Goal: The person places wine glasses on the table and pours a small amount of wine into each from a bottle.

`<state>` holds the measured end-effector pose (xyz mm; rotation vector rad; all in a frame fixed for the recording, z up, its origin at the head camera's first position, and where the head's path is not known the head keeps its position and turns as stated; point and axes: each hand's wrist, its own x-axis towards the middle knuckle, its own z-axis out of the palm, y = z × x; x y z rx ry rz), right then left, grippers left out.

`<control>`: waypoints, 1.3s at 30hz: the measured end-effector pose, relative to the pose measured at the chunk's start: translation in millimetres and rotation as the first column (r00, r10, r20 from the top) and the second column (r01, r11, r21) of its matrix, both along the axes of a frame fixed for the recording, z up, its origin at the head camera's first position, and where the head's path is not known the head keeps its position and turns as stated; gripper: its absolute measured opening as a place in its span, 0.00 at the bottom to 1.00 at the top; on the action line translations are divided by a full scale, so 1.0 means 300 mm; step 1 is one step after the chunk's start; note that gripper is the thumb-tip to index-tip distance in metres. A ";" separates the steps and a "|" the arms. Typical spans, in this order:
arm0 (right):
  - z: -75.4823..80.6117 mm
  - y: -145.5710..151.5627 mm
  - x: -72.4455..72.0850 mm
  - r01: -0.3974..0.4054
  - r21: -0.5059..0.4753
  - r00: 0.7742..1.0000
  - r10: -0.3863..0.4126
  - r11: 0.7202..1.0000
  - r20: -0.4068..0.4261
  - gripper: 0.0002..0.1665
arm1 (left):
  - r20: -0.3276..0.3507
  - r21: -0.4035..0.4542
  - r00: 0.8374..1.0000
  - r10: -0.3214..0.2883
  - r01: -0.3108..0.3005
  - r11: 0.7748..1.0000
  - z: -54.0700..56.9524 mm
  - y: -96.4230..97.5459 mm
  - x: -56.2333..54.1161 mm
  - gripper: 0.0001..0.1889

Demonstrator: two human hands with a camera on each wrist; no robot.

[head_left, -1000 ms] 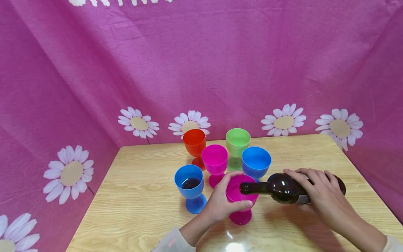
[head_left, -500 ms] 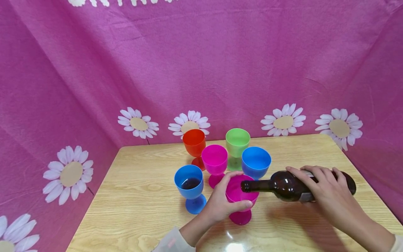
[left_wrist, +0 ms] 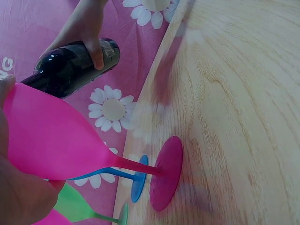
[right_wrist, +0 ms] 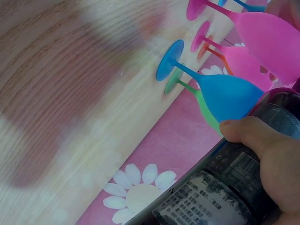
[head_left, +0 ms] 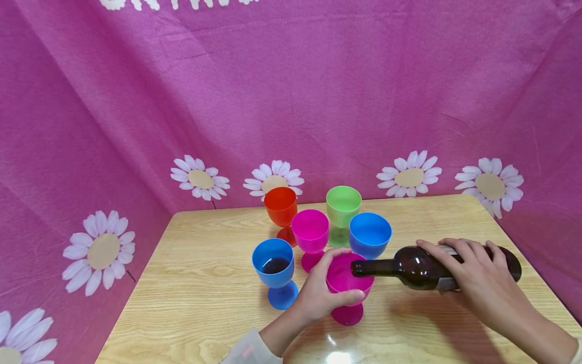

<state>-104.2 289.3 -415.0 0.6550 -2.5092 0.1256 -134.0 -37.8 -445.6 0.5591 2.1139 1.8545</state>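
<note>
The bottle [head_left: 418, 268] is shifted slightly rightward, gripped by the right hand [head_left: 484, 280], its mouth [head_left: 356, 268] held over the nearer pink cup [head_left: 339, 277], which is clasped on the bench [head_left: 195, 293] by the left hand [head_left: 318, 296]

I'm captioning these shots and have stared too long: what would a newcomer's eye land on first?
Probably the dark bottle, tipped nearly flat in the right hand, its mouth over the front pink cup that the left hand grips. Next, the blue cup to the left, with dark liquid inside. Then the purple-pink cloth behind the table, with its big white daisies.
</note>
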 end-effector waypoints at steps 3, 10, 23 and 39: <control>0.000 0.007 0.001 0.007 -0.001 1.000 -0.007 1.000 0.004 0.71 | 0.007 -0.011 1.000 0.005 -0.005 1.000 0.000 0.001 0.001 0.41; 0.001 0.023 0.000 0.021 0.004 1.000 -0.021 1.000 0.021 0.72 | 0.008 -0.028 1.000 0.013 -0.013 1.000 0.002 0.001 0.001 0.41; 0.015 0.044 -0.005 0.028 0.033 0.999 -0.028 0.999 -0.016 0.72 | 0.001 -0.022 1.000 0.011 -0.011 1.000 0.002 0.003 -0.002 0.41; 0.024 0.049 -0.005 0.013 0.050 0.999 -0.011 0.999 -0.038 0.71 | -0.002 -0.033 1.000 0.014 -0.014 0.999 0.003 0.003 0.001 0.41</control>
